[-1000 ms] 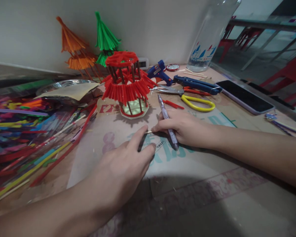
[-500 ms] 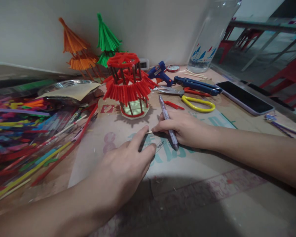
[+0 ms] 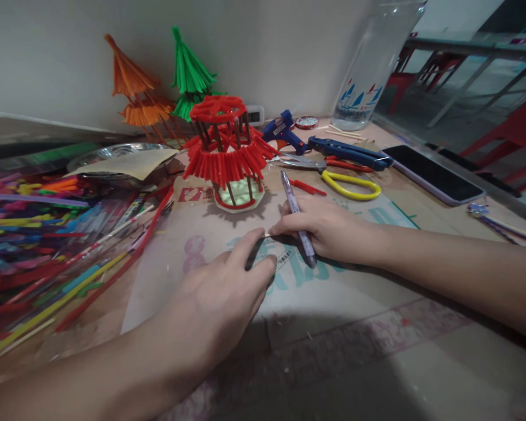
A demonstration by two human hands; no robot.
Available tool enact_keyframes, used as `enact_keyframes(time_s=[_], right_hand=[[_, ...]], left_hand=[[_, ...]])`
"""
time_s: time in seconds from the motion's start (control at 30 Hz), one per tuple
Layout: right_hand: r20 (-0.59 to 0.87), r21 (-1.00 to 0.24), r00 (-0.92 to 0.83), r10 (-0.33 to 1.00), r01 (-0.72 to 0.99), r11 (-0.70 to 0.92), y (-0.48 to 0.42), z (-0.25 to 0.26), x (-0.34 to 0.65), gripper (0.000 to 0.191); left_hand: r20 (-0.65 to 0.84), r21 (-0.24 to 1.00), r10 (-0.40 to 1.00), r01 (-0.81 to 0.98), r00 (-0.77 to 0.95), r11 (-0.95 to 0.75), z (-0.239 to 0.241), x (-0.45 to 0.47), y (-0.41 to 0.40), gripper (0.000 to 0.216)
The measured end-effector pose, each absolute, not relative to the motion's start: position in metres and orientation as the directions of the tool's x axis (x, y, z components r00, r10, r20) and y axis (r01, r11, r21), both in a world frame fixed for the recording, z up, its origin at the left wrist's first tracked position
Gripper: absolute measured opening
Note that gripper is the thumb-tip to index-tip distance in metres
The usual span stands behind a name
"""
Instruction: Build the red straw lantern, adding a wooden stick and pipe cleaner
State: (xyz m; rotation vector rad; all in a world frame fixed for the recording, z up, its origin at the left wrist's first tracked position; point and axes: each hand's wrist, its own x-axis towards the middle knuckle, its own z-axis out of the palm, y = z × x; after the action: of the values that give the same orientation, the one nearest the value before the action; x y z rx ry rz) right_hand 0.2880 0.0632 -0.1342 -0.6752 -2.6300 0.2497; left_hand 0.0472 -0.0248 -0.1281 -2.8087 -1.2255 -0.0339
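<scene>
My right hand (image 3: pixel 322 225) is closed around a patterned pen (image 3: pixel 301 231), whose tip points away from me. Its index fingertip rests on the paper at one end of a short, thin, pale stick (image 3: pixel 266 235). At the other end of that stick is the index fingertip of my left hand (image 3: pixel 228 275), with thumb and index finger spread apart. The stick is mostly hidden by the fingers. Just beyond the hands stands a red two-tier pavilion model (image 3: pixel 225 155) of fuzzy pipe cleaners with brown posts and a pale base.
Behind are an orange model (image 3: pixel 134 70) and a green model (image 3: pixel 188 64). Yellow-handled scissors (image 3: pixel 350 186), a blue glue gun (image 3: pixel 284 130), a blue cutting tool (image 3: pixel 350 153), a phone (image 3: pixel 433 174) and a clear bottle (image 3: pixel 363 76) lie or stand right. Many pipe cleaners (image 3: pixel 35 245) fill the left.
The two index fingertips are slightly closer together over the thin stick. Otherwise both hands and the pen hold almost the same place; the view has shifted a little.
</scene>
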Motion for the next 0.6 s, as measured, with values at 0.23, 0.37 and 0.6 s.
enact_keyframes(time_s=[0.23,0.37,0.6], right_hand=[[0.374,-0.269,-0.793,0.482,0.404,0.874,0.0642,-0.1361,0.2878,0.023],[0.36,-0.276,-0.798,0.483,0.404,0.872,0.0642,-0.1353,0.2881,0.023],[0.356,-0.275,-0.798,0.487,0.409,0.87,0.0634,-0.1358,0.2878,0.023]], left_hand=[[0.069,-0.063,0.73,0.733,0.68,-0.677,-0.1295,0.0469,-0.0239,0.036],[0.074,-0.068,0.729,0.733,0.681,-0.677,-0.1282,0.0483,-0.0238,0.035],[0.066,-0.053,0.726,0.729,0.684,-0.682,-0.1291,0.0486,-0.0227,0.039]])
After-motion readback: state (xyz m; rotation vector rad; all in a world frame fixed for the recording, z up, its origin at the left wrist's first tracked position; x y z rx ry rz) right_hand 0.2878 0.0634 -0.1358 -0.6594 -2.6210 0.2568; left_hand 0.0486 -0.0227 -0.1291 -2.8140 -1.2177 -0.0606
